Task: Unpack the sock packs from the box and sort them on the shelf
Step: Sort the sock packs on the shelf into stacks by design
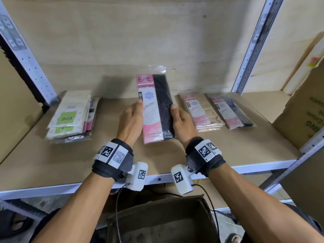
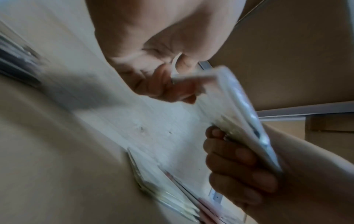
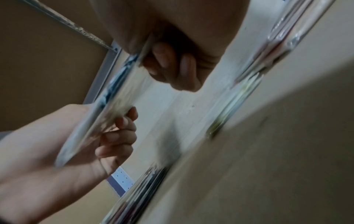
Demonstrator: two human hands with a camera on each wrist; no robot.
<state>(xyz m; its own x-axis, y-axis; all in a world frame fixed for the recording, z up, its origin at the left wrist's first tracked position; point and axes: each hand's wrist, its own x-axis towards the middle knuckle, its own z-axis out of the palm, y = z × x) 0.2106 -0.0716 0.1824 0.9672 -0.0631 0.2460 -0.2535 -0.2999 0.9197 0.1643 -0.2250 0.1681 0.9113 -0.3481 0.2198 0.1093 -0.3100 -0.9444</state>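
pack (image 1: 156, 109): pink card marked "ENE", gripped at both long edges by left hand (image 1: 130, 121) and right hand (image 1: 182, 123) | shelf (image 1: 52, 163): green "ENE" stack (image 1: 70, 116) at left edge

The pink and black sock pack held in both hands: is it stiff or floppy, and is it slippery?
The sock pack probably bends little: it stays flat, gripped only at its edges by the left hand and right hand. Its glossy plastic sleeve looks somewhat slippery. Likely light.
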